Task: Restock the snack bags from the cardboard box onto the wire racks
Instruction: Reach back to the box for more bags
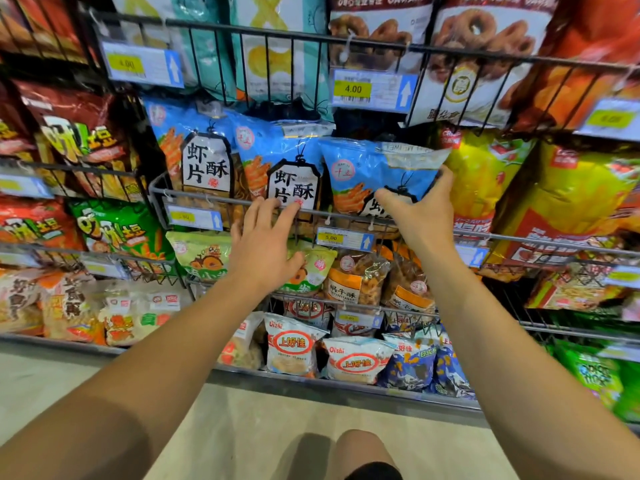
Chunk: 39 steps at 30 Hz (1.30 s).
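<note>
Right hand gripping a blue bag by its lower right part, thumb on the front, fingers curled behind the right edge. Bag tilted, lower end inside the wire rack, just right of two matching blue bags standing upright in the same rack. Black tag-shaped labels on those bags reading 虾片酥, with a round pink seal near the top and orange prawn sticks pictured. Same label half hidden behind the right hand on the held bag.

Left hand released, fingers spread and straight, fingertips touching the rack's front wire at the middle blue bag's label. Nothing held.

Price tags clipped to the wires: yellow "4.00" tag with a white arrow on blue on the rack above, "5.00" tag just below the held bag, another tag at left, blurred.

Lower down, white Oishi bags marked 上好佳 in a red oval. Above them, clear bags with orange labels reading 蜗牛酥. Yellow bags right of the held bag, red and green bags at left, lettering blurred. Ring-snack bags on the top rack.
</note>
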Each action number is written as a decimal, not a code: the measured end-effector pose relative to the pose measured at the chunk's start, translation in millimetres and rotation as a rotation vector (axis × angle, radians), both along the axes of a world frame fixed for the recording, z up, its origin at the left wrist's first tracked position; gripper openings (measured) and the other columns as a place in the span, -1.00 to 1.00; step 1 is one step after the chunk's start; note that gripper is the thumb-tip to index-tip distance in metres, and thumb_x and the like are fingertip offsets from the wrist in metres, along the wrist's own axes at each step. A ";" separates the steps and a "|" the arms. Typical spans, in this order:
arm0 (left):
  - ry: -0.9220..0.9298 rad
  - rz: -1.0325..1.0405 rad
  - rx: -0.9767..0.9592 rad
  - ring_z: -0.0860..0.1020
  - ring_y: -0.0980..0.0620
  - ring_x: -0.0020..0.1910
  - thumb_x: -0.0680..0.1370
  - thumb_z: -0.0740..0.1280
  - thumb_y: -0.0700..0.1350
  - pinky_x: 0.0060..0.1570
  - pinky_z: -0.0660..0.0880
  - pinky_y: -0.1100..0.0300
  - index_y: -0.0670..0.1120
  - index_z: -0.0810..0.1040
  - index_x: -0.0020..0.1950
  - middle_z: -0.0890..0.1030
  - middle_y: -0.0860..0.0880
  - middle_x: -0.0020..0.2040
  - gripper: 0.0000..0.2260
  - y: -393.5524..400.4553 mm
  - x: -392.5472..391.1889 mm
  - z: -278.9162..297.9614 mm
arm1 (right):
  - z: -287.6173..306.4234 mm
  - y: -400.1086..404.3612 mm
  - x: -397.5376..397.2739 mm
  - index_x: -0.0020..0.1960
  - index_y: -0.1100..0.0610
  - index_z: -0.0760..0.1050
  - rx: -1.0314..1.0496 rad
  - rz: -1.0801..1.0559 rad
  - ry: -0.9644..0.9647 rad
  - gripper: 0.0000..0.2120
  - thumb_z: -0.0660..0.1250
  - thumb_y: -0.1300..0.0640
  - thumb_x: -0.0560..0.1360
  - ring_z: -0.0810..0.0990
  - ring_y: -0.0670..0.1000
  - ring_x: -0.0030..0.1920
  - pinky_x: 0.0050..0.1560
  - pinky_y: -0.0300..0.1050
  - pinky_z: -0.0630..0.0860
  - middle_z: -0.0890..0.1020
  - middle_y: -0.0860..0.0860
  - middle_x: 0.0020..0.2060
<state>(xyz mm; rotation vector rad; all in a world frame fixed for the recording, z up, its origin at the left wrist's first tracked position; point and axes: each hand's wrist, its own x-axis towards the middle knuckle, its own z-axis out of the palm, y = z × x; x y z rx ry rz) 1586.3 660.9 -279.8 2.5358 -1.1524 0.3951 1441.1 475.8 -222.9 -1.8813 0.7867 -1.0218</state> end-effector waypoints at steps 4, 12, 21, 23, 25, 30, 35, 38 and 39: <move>-0.003 0.007 -0.019 -0.06 -0.14 0.60 0.52 0.38 0.11 0.48 0.13 -0.28 0.10 0.07 0.61 0.09 -0.10 0.58 -0.26 -2.0 -0.5 -5.9 | -11.9 9.3 14.1 0.61 0.01 -0.18 -0.149 -0.099 0.177 0.19 0.60 -0.18 0.33 0.50 0.15 0.33 0.20 0.17 0.55 0.42 0.06 0.44; 0.014 0.009 -0.013 -0.11 -0.11 0.59 0.51 0.39 0.09 0.47 0.14 -0.29 0.13 0.05 0.60 0.03 -0.06 0.58 -0.24 -1.1 2.5 -7.8 | 12.7 -10.4 23.5 0.62 0.08 -0.13 -0.019 -0.087 0.042 0.02 0.51 -0.07 0.46 0.48 0.06 0.19 0.25 0.08 0.50 0.44 -0.02 0.13; 0.019 0.023 -0.029 -0.14 -0.14 0.59 0.48 0.42 0.08 0.43 0.20 -0.29 0.13 0.04 0.61 0.03 -0.09 0.59 -0.19 -4.5 1.1 -11.9 | 16.4 -23.1 23.2 0.62 0.20 -0.27 0.016 0.024 0.219 -0.01 0.39 -0.08 0.57 0.47 0.16 0.37 0.24 -0.22 0.36 0.38 0.14 0.46; 0.021 0.021 -0.031 -0.14 -0.14 0.59 0.48 0.43 0.08 0.43 0.20 -0.29 0.12 0.03 0.62 0.03 -0.10 0.59 -0.18 -4.1 1.1 -11.6 | 14.0 -21.6 20.7 0.62 0.18 -0.13 -0.005 0.007 0.207 -0.06 0.42 -0.08 0.55 0.45 0.14 0.39 0.15 -0.22 0.35 0.44 0.09 0.40; 0.021 0.017 -0.029 -0.14 -0.13 0.60 0.48 0.43 0.09 0.44 0.19 -0.29 0.12 0.03 0.62 0.03 -0.10 0.59 -0.17 -3.4 1.8 -11.7 | 4.4 -14.7 17.1 0.58 0.14 0.01 -0.060 -0.040 0.155 -0.10 0.47 -0.12 0.49 0.55 0.10 0.24 0.09 -0.10 0.49 0.53 0.03 0.25; 0.022 0.006 -0.026 -0.14 -0.12 0.60 0.49 0.42 0.09 0.44 0.18 -0.27 0.13 0.02 0.62 0.04 -0.09 0.59 -0.18 -1.5 0.9 -10.5 | -21.7 3.4 19.7 0.57 0.13 -0.03 -0.201 -0.187 0.250 -0.03 0.47 -0.21 0.44 0.61 0.18 0.14 0.13 0.18 0.57 0.61 0.06 0.15; 0.002 -0.025 -0.032 -0.12 -0.14 0.60 0.49 0.42 0.09 0.42 0.20 -0.27 0.12 0.03 0.62 0.05 -0.11 0.59 -0.18 1.2 3.6 -11.8 | -12.4 -6.2 26.5 0.55 0.20 -0.01 -0.194 -0.165 0.305 -0.18 0.38 -0.10 0.55 0.59 0.25 0.16 0.31 0.25 0.38 0.63 0.08 0.06; -0.016 -0.027 -0.014 -0.15 -0.15 0.60 0.50 0.41 0.10 0.43 0.20 -0.25 0.13 0.00 0.62 0.03 -0.11 0.59 -0.18 1.2 8.1 -15.5 | -6.0 -14.3 24.3 0.58 0.26 -0.11 -0.197 -0.112 0.368 -0.15 0.34 -0.08 0.60 0.55 0.28 0.20 0.24 0.27 0.44 0.61 0.15 0.16; -0.027 -0.026 -0.016 -0.15 -0.15 0.59 0.50 0.41 0.11 0.43 0.21 -0.24 0.12 -0.01 0.62 0.03 -0.11 0.59 -0.18 0.5 9.4 -18.5 | -5.1 -16.1 24.7 0.59 0.27 -0.14 -0.179 -0.093 0.376 -0.15 0.33 -0.06 0.61 0.54 0.28 0.22 0.23 0.25 0.47 0.59 0.17 0.21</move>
